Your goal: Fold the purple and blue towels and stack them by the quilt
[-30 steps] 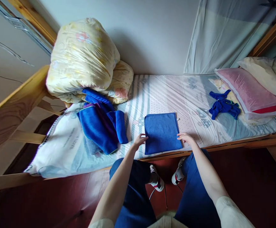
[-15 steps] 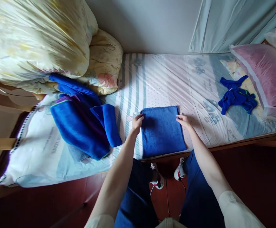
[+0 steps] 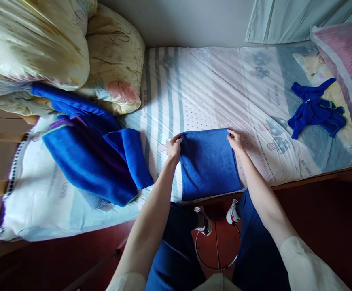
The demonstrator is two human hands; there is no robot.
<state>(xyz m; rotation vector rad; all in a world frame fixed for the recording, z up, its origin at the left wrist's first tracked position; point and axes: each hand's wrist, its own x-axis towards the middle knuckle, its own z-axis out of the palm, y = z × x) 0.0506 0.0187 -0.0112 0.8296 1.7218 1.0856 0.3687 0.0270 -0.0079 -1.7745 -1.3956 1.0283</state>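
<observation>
A folded blue towel (image 3: 208, 163) lies flat on the bed sheet (image 3: 212, 93) near the bed's front edge. My left hand (image 3: 174, 148) pinches its far left corner with curled fingers. My right hand (image 3: 235, 140) grips its far right corner the same way. Both arms reach forward from below, over my blue trousers.
A pile of blue towels (image 3: 94, 155) lies to the left, below a stack of yellow bedding (image 3: 57, 48). A small blue garment (image 3: 315, 111) sits at the right beside a pink pillow (image 3: 344, 64). A wooden bed rail (image 3: 324, 178) runs along the front, above a dark red floor.
Both hands slid from the towel's near side edges up to its far corners and closed on them. The view moved closer to the bed and to the left.
</observation>
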